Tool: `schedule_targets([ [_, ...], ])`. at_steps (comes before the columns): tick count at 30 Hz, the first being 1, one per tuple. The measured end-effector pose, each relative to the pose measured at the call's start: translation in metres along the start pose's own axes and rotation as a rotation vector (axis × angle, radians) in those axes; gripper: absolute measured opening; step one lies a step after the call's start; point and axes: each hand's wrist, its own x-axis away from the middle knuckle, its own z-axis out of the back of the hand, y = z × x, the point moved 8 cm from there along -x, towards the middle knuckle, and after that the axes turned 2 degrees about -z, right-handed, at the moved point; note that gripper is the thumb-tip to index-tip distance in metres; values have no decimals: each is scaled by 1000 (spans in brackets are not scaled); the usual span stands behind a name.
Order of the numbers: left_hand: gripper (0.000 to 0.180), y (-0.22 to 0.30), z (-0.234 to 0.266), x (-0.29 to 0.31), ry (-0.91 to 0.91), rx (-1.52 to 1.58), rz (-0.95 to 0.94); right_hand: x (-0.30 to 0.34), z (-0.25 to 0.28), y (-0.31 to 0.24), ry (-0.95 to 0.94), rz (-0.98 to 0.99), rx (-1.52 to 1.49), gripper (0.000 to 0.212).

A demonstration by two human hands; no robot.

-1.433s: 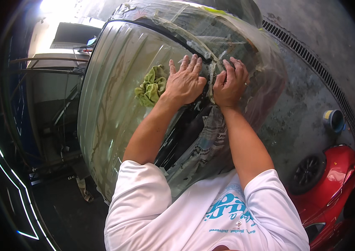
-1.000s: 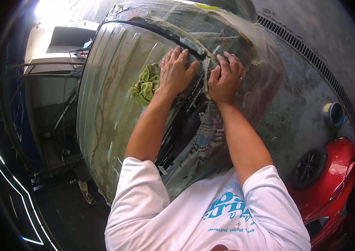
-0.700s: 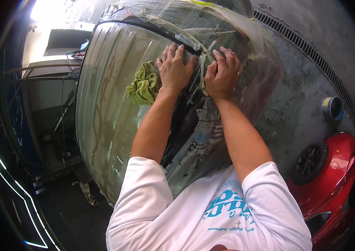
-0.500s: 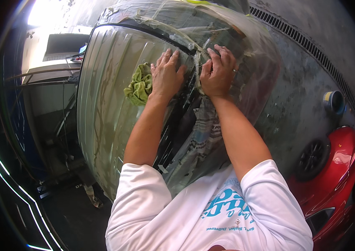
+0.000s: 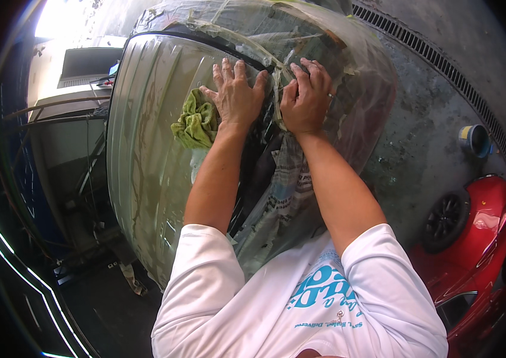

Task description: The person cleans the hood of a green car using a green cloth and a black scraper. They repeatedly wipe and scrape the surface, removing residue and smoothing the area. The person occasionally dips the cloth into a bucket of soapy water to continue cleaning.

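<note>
Our streaked, ribbed panel (image 5: pixel 145 119) lies left, seemingly unfinished; how much remains, we cannot tell. Plastic masking (image 5: pixel 357 110) already covers the right. Our left hand (image 5: pixel 238 101) lies fanned on the panel, grip empty; our right hand (image 5: pixel 308 102) curls at the taped edge (image 5: pixel 277 98), its hold hidden. Green cloth (image 5: pixel 194 125) sits left.

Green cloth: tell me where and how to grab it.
The cloth is probably best pinched by its raised middle folds, from above and the left: it lies bunched up, free on that side, while the left hand and forearm flank its right.
</note>
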Motion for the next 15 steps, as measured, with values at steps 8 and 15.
schedule_targets([
  [8,61,1,36,32,-156,-94,-85,-2,0,2,11,9,4,33],
  [15,55,-43,64,97,-133,170,-181,-1,0,1,45,34,-10,31],
])
